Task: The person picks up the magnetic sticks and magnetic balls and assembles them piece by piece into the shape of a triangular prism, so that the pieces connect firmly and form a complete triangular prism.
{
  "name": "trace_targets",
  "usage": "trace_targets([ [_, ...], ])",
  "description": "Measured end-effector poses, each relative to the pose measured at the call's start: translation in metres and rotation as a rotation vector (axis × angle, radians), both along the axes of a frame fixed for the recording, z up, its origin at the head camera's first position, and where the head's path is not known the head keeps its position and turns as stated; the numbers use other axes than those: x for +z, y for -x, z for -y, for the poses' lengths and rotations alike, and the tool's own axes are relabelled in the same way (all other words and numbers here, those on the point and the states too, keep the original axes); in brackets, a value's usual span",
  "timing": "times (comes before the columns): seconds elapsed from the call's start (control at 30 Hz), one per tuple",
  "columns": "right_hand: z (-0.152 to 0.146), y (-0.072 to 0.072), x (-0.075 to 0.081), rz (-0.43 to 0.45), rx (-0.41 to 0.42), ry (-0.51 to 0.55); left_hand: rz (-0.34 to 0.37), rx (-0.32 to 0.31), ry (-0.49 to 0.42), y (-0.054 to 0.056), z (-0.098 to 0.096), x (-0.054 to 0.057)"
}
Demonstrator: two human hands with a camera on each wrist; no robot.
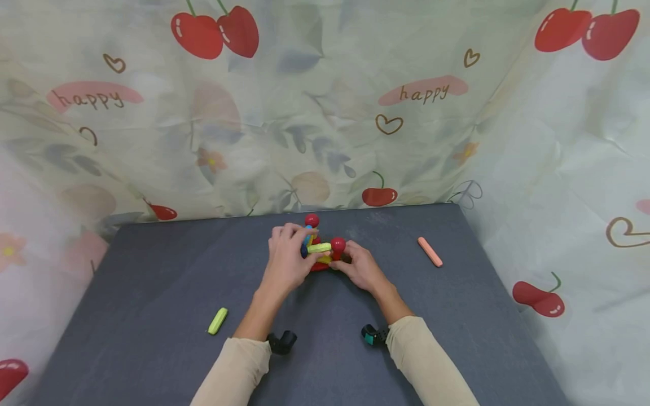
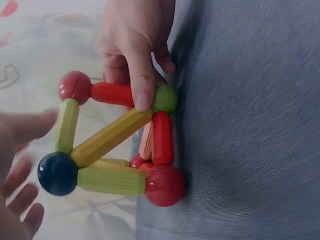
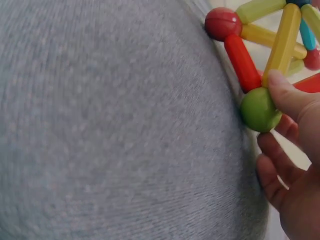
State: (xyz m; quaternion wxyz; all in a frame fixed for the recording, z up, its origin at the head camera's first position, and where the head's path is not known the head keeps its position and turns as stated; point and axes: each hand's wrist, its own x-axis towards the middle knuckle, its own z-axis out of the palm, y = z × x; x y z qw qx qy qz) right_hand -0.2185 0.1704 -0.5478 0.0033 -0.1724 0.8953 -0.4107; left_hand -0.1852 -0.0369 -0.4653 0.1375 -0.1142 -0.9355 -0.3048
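A frame of magnetic balls and sticks (image 1: 319,247) stands on the far part of the table. My right hand (image 1: 363,268) pinches its lower corner, the thumb lying where a yellow stick (image 3: 286,40) meets the green ball (image 3: 260,111). On the other side my left hand (image 1: 288,256) is held around the frame with its fingers spread. In the left wrist view that left hand (image 2: 20,165) is beside the dark blue ball (image 2: 57,173) and a light green stick (image 2: 66,125), with a gap between. Red balls and red sticks form other corners and edges.
A loose light green stick (image 1: 218,321) lies at the left of the grey table (image 1: 152,270). A loose pink-orange stick (image 1: 430,252) lies at the right. Patterned cloth (image 1: 315,113) hangs behind the table and at both sides.
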Motion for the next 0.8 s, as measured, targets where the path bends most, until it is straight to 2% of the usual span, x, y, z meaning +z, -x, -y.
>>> trace_targets([
  [0.07,0.002,-0.002,0.002,0.002,-0.008,-0.017,0.056,0.107,-0.142,-0.011,0.005,-0.004],
  [0.13,0.005,-0.005,0.004,0.000,-0.026,-0.037,0.149,0.208,-0.238,-0.023,0.010,-0.010],
  [0.2,0.008,-0.009,0.007,0.004,-0.058,-0.056,0.266,0.261,-0.278,-0.033,0.013,-0.019],
  [0.23,0.010,-0.011,0.007,0.008,-0.074,-0.067,0.326,0.266,-0.272,-0.037,0.014,-0.024],
  [0.3,0.014,-0.016,0.008,0.008,-0.098,-0.088,0.423,0.250,-0.252,-0.043,0.015,-0.033],
  [0.37,0.017,-0.021,0.009,0.005,-0.105,-0.104,0.462,0.216,-0.248,-0.045,0.015,-0.040],
  [0.47,0.020,-0.027,0.009,-0.003,-0.060,-0.125,0.468,0.182,-0.243,-0.043,0.014,-0.045],
  [0.53,0.019,-0.030,0.011,0.014,0.015,-0.120,0.446,0.158,-0.225,-0.038,0.015,-0.047],
  [0.6,0.016,-0.032,0.014,0.065,0.090,-0.085,0.426,0.123,-0.207,-0.032,0.015,-0.049],
  [0.67,0.012,-0.033,0.017,0.120,0.117,-0.035,0.410,0.087,-0.200,-0.025,0.016,-0.052],
  [0.73,0.008,-0.031,0.020,0.129,0.068,-0.004,0.400,0.052,-0.204,-0.019,0.016,-0.054],
  [0.8,0.007,-0.026,0.020,0.117,-0.036,-0.007,0.404,0.036,-0.210,-0.015,0.015,-0.055],
])
